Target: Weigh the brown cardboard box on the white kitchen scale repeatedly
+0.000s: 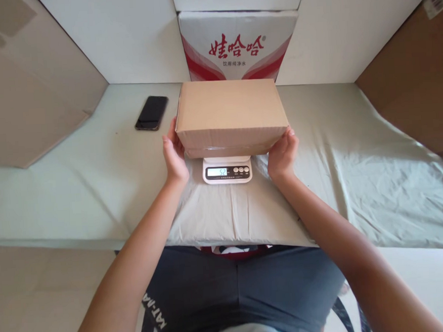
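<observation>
A closed brown cardboard box point(230, 106) is between my two hands, over a white digital kitchen scale point(227, 178). The scale's lit display seems to read 52; its platform is mostly hidden by the box, so I cannot tell how much weight rests on it. My left hand point(175, 153) grips the box's left side, its fingers partly hidden along the edge. My right hand point(283, 153) holds the lower right corner, the fingertips showing at the side. A strip of clear tape runs along the box's near face.
A black smartphone point(152, 112) lies on the pale green cloth point(134, 200) left of the box. Behind stands a white and red carton point(237, 46) with Chinese lettering against white panels. Large brown cartons flank the surface, at left point(35, 86) and right point(413, 76).
</observation>
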`<state>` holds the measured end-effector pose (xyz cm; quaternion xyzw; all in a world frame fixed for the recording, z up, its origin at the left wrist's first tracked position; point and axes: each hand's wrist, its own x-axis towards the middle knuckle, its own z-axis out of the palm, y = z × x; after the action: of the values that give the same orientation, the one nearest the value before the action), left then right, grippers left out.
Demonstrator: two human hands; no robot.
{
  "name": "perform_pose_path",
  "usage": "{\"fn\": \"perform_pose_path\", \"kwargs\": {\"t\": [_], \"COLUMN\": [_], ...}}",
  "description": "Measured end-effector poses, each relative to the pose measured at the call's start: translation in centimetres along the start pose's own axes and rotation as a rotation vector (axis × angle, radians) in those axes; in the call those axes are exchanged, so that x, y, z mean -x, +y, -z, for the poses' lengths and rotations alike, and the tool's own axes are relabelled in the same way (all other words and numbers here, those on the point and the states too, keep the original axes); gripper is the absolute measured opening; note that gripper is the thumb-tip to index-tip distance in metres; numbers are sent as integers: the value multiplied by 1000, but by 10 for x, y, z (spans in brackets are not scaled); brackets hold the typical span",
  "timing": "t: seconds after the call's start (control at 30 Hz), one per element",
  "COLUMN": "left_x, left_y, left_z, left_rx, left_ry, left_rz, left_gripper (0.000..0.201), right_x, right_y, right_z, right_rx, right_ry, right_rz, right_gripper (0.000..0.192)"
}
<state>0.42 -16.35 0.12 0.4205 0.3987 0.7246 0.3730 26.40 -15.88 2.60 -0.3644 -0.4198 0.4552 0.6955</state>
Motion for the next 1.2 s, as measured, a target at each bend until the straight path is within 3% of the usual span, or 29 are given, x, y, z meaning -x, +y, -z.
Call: {"fn": "perform_pose_path", "kwargs": {"t": [0.37,0.63,1.2], "left_x": [0,1,5], "left_y": [4,4,6], "left_z": [0,-2,-4], "left_rx": [-8,-28,-14], "left_ry": [21,-13,5], "left_rz": [1,15,11], "left_gripper": [83,95,83], "right_x": [-1,0,1], "right_y": [1,-1,0], "right_z": [0,-1,-4], "right_rx": [1,11,-15], "right_ry": [0,-24,-49], "right_rz": [-13,-9,-33], "right_gripper": [73,70,67]}}
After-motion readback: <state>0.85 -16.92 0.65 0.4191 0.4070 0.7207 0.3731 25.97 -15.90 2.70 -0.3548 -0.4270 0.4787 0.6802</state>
